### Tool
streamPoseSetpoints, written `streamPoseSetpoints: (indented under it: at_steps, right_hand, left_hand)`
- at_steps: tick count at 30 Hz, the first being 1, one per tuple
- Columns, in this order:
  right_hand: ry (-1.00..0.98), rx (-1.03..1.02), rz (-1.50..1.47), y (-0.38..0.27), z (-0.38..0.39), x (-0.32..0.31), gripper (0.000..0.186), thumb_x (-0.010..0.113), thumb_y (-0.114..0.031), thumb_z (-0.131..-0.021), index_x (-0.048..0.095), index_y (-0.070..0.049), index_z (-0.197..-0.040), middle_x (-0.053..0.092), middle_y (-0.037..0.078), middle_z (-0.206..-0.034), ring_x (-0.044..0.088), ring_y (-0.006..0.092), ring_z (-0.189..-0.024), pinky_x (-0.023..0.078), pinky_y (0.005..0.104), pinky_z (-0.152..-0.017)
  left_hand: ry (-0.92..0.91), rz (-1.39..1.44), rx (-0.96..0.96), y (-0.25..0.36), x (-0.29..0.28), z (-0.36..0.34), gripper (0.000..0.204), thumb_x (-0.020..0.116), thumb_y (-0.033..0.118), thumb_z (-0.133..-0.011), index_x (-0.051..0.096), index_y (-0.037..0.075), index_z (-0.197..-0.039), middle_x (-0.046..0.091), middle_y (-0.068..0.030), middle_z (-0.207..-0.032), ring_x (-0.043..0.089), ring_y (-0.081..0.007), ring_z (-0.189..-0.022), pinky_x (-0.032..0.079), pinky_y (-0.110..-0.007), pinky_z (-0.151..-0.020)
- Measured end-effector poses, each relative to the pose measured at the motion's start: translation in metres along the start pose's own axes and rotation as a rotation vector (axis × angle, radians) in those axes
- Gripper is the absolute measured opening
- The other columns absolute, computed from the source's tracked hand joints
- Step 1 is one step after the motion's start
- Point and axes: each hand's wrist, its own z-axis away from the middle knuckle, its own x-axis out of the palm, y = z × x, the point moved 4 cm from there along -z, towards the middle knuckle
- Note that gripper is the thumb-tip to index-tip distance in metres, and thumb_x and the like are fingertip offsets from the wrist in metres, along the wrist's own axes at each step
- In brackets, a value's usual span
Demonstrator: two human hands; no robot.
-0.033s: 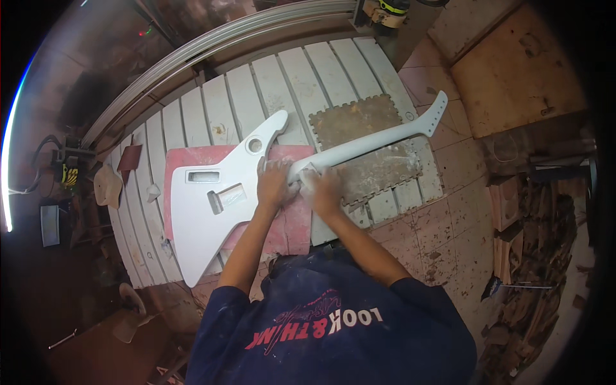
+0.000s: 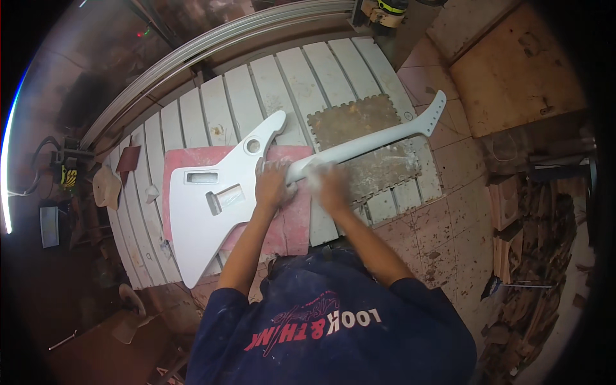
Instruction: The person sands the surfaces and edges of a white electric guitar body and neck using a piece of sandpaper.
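Note:
A white electric guitar body with its neck attached lies on its back or front across the bench, body to the left and headstock to the far right. It has open cavities and a round hole cut in it. My left hand is wrapped round the guitar where the neck meets the body, holding it down. Against the neck just to the right, my right hand is closed and smeared by motion. A small pale piece seems to be under its fingers, too blurred to name. White dust coats both hands.
A pink pad lies under the guitar body, and brown foam mats under the neck. The slatted white bench has a metal rail along its far side. A dark red sheet rests at the left. Wood scraps are piled at right.
My right hand has shifted slightly to the right along the neck and is more blurred. The left hand and the guitar stay almost where they were.

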Motion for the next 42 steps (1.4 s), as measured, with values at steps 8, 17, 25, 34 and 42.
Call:
streamPoseSetpoints:
  at_steps: [8, 17, 25, 34, 42]
  right_hand:
    - [0.301, 0.406, 0.156, 0.090, -0.039, -0.044, 0.048, 0.070, -0.039, -0.094, 0.062, -0.011, -0.132, 0.063, 0.018, -0.115, 0.064, 0.0380, -0.102, 0.051, 0.0528, -0.089]
    - [0.389, 0.321, 0.009, 0.139, -0.060, -0.093, 0.035, 0.070, -0.030, -0.093, 0.066, -0.003, -0.115, 0.064, 0.017, -0.107, 0.063, 0.0359, -0.099, 0.050, 0.0530, -0.083]
    - [0.028, -0.133, -0.002, -0.025, -0.025, -0.018, 0.033, 0.059, -0.034, -0.099, 0.070, -0.010, -0.119, 0.067, 0.015, -0.113, 0.065, 0.0353, -0.101, 0.052, 0.0508, -0.085]
    - [0.477, 0.341, 0.185, 0.318, -0.054, -0.186, 0.055, 0.080, -0.029, -0.085, 0.062, -0.008, -0.132, 0.063, 0.020, -0.116, 0.058, 0.0392, -0.111, 0.047, 0.0534, -0.093]
    - [0.438, 0.319, -0.036, 0.322, 0.073, -0.144, 0.053, 0.080, -0.023, -0.082, 0.061, -0.007, -0.129, 0.060, 0.017, -0.116, 0.057, 0.0397, -0.112, 0.045, 0.0521, -0.097]
  left_hand:
    - [0.047, -0.028, 0.018, 0.011, 0.002, -0.006, 0.067, 0.078, 0.040, -0.075, 0.064, 0.014, -0.135, 0.066, -0.0145, -0.124, 0.058, -0.0322, -0.125, 0.023, -0.056, -0.124]
    - [0.007, -0.033, -0.016, 0.014, -0.001, -0.007, 0.066, 0.079, 0.038, -0.074, 0.065, 0.015, -0.134, 0.067, -0.0132, -0.127, 0.059, -0.0316, -0.125, 0.024, -0.055, -0.124]
    - [0.063, -0.064, -0.031, -0.003, 0.007, 0.000, 0.063, 0.080, 0.041, -0.073, 0.067, 0.017, -0.131, 0.068, -0.0138, -0.120, 0.060, -0.0321, -0.121, 0.026, -0.054, -0.123]
    - [0.055, -0.140, -0.067, 0.018, -0.003, -0.009, 0.065, 0.080, 0.052, -0.076, 0.068, 0.014, -0.127, 0.067, -0.0126, -0.115, 0.060, -0.0316, -0.119, 0.029, -0.055, -0.122]
    - [0.294, -0.327, -0.223, 0.065, 0.048, -0.015, 0.078, 0.073, 0.061, -0.083, 0.060, 0.006, -0.137, 0.062, -0.0184, -0.129, 0.055, -0.0379, -0.127, 0.024, -0.063, -0.120]
